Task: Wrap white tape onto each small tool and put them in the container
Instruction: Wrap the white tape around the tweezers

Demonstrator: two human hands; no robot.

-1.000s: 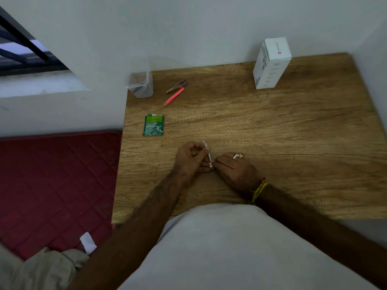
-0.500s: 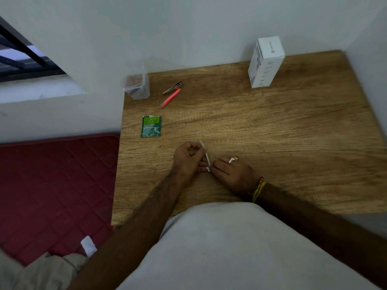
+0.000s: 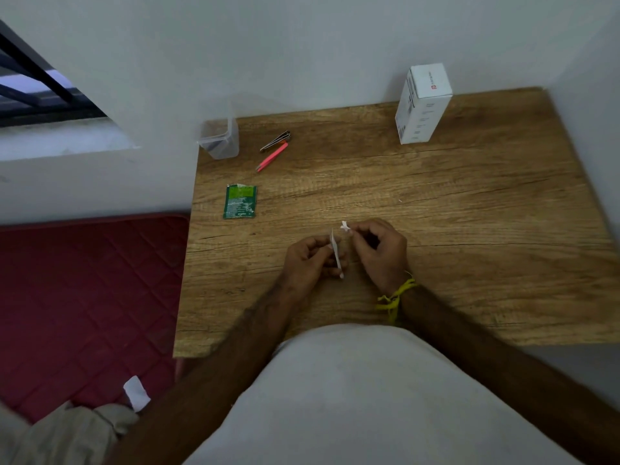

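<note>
My left hand [image 3: 310,260] grips a thin white-wrapped small tool [image 3: 336,255], held nearly upright just above the wooden table [image 3: 453,223]. My right hand [image 3: 380,251] is beside it to the right and pinches a small crumpled bit of white tape [image 3: 345,226] at its fingertips, apart from the tool. At the table's back left stands a clear plastic container [image 3: 219,139]. To the right of the container, a metal nail clipper [image 3: 275,141] and pink tweezers [image 3: 271,157] lie side by side.
A green sachet [image 3: 240,201] lies flat on the left part of the table. A white box [image 3: 422,104] stands upright at the back by the wall. Walls close the back and right sides. A red mat [image 3: 84,297] covers the floor to the left.
My right hand has lifted away from the tool and turned upward, now pinching a bit of white tape. My left hand keeps holding the tool. The camera view has shifted slightly.
</note>
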